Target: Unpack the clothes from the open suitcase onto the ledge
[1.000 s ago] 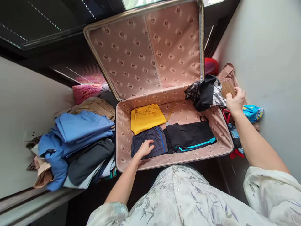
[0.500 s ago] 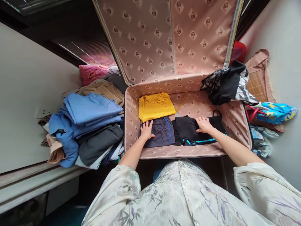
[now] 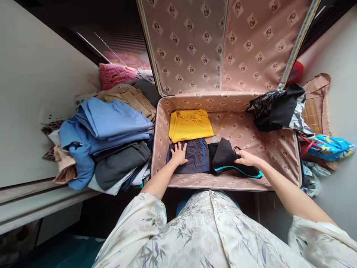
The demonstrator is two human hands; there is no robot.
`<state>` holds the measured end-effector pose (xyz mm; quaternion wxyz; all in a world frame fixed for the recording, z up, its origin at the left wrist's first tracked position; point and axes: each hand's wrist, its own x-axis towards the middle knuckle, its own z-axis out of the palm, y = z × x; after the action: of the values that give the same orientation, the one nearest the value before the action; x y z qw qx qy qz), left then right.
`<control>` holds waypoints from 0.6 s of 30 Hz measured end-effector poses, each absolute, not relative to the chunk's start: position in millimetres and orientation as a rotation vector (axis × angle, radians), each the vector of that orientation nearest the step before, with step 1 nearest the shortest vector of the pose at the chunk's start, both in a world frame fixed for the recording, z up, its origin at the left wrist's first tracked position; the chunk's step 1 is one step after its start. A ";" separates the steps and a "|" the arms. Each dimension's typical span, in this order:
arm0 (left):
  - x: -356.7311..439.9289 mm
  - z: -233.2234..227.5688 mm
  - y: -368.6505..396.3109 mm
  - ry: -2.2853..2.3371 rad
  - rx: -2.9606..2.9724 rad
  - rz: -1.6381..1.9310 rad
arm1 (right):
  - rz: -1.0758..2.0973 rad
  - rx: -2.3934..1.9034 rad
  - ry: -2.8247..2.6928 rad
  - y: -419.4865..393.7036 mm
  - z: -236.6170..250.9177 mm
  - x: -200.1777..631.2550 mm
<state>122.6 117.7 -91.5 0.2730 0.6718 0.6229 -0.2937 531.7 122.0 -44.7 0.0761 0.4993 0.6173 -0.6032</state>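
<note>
An open suitcase (image 3: 192, 181) with a pink patterned lining lies before me. My left hand (image 3: 179, 154) rests with spread fingers on a folded dark grey garment (image 3: 195, 156) that has a blue stripe, at the left of the case. Beside it lies a black garment (image 3: 223, 154) with turquoise edging. My right hand (image 3: 245, 158) is closed on the right end of that black garment, which is bunched and partly raised. Behind the grey one sits a folded yellow garment (image 3: 191, 124).
A pile of folded clothes with blue trousers (image 3: 111, 119) on top stands left of the suitcase. A black and white garment (image 3: 281, 109) hangs over the case's right wall. Farther right are a bright blue patterned cloth (image 3: 333, 147) and a brown cloth (image 3: 318, 100).
My right hand has gone from lying on the flat black garment to gripping its right end, folding it toward the left. My left hand stays on the grey garment. The view has shifted slightly.
</note>
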 end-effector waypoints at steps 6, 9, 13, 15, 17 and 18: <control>122.6 -90.0 118.9 1.657 1.790 -0.790 | -2.175 1.487 1.709 133.0 21.1 524.7; 119.9 -90.4 121.4 1.639 1.782 -0.789 | -2.314 1.715 1.716 137.4 54.0 520.0; 114.4 -91.9 124.0 1.644 1.775 -0.774 | -2.498 2.452 1.841 166.5 89.1 516.1; 112.0 -92.5 124.8 1.651 1.776 -0.756 | -2.598 2.809 2.027 202.5 98.9 519.4; 110.7 -93.2 124.8 1.657 1.778 -0.739 | -2.576 3.014 2.331 249.5 99.6 530.1; 110.4 -93.7 124.4 1.662 1.779 -0.726 | -2.467 3.094 2.492 273.3 95.8 537.9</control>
<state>110.4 124.4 -93.7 0.2959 0.6688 0.6250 -0.2731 537.9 273.3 95.8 -0.6944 0.4761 0.3835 -0.3796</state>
